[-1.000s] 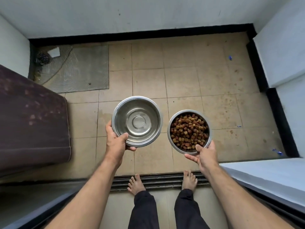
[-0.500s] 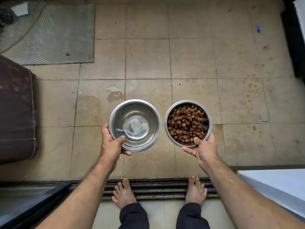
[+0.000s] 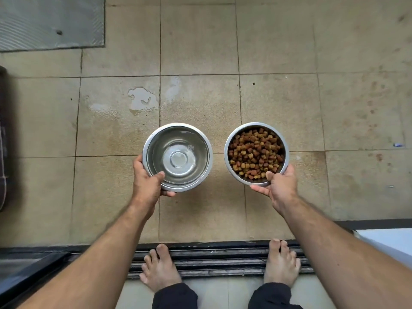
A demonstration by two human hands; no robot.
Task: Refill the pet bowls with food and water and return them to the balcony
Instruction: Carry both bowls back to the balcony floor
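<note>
since a moment ago the view has tipped further down and both bowls sit lower over the tan tiled balcony floor (image 3: pixel 200 41), arms reaching out past the black sliding-door track (image 3: pixel 223 255) where the bare feet stand.

going left to right: a dark brown cushioned edge (image 3: pixel 3 141) lies at 9 o'clock, and a grey ribbed mat (image 3: pixel 51 21) at 11 o'clock, both well apart from the bowls. a small wet patch (image 3: pixel 142 100) on the tile sits at 11 o'clock from the left bowl. the left hand (image 3: pixel 147 184) grips the round steel water bowl (image 3: pixel 178 157) at its 7 o'clock rim, thumb inside, fingers under. just beside it, not touching, the right hand (image 3: pixel 281 188) grips the round steel bowl of brown kibble (image 3: pixel 256 155) at its 5 o'clock rim in the same way.

each bowl lies at 12 o'clock from its hand and looks level. the floor straight beneath appears bare, so setting down looks unobstructed; the water bowl probably needs the steadier descent.
</note>
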